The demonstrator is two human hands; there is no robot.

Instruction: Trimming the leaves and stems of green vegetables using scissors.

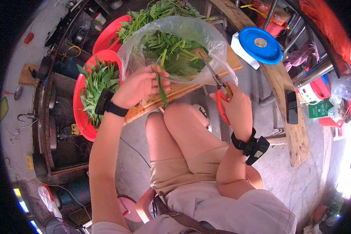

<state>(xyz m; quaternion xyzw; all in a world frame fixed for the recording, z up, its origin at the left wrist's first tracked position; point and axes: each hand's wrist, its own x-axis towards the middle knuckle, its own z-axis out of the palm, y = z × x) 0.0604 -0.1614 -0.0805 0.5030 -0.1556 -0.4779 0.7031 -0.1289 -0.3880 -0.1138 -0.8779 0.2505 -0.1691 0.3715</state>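
Observation:
My left hand [147, 84] holds a long green leafy stem [161, 87] at the front of a clear plastic bag [219, 44]. The bag lies open on a wooden board [235, 60], with leafy greens [175, 55] in and behind it. My right hand [237, 108], right of the bag, grips scissors [219, 83] by their red-orange handle; the blades point up and left towards the greens, slightly apart. Left of my left hand stands a red plastic basin [79, 117] holding cut leafy greens [98, 84].
A second red basin [102, 35] stands behind the first. On the right, a wooden bench [297, 143] bears a smartphone [292, 106] and a blue round lid [247, 48]. Metal poles, a white-and-red bucket [313, 90] and bags stand beyond it. Dark shelving [67, 166] lines the left side.

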